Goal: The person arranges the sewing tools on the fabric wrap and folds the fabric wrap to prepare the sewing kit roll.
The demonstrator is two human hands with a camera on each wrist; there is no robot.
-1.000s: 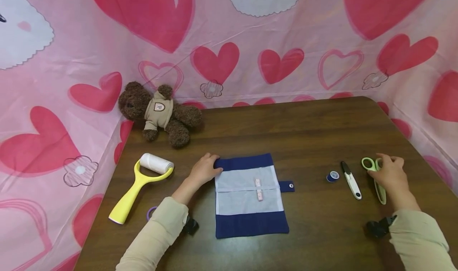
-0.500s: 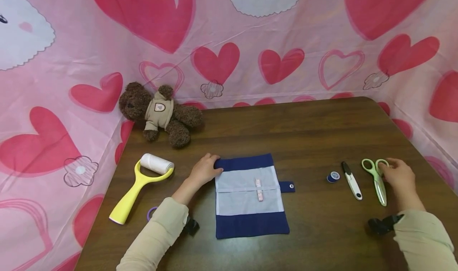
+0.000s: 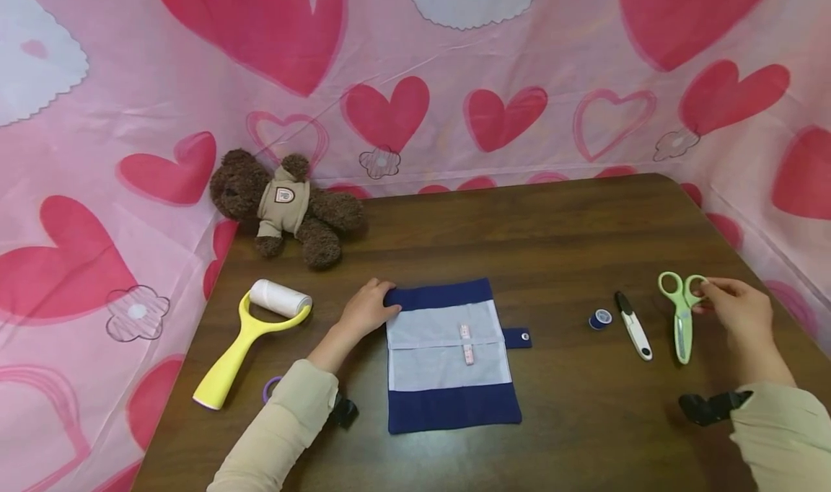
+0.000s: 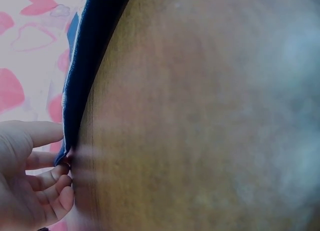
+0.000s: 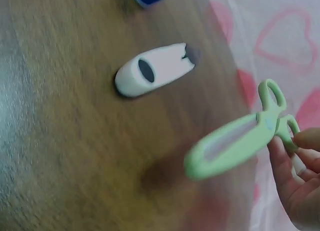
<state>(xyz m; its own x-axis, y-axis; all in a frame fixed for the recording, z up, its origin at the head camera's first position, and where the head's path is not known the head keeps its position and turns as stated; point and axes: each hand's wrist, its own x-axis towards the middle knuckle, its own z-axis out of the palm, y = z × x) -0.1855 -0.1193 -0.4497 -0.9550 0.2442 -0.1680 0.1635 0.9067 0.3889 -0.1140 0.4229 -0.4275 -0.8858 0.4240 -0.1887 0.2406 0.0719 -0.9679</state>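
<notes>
My right hand [image 3: 740, 310] pinches one finger loop of the light green scissors [image 3: 684, 312]. In the right wrist view the scissors [image 5: 235, 141] hang above the table with blades closed, a shadow beneath them. At the upper left corner of an unfolded navy and pale grey fabric case [image 3: 448, 366], my left hand [image 3: 366, 307] grips the cloth. The left wrist view has the thumb and fingers on either side of that navy corner [image 4: 75, 121]. A short pink measuring tape [image 3: 467, 345] lies under the case's thin strap.
Left of the scissors lie a white seam cutter with a black tip [image 3: 634, 326] and a blue thread spool [image 3: 600, 319]. A yellow-handled lint roller [image 3: 249, 333] and brown teddy bear [image 3: 286, 203] lie at left. A purple ring [image 3: 269, 388] shows partly behind the left forearm.
My right hand has drawn back to the right and lifted the scissors slightly from the table, turning them more upright in view. The left hand stays at the case's corner.
</notes>
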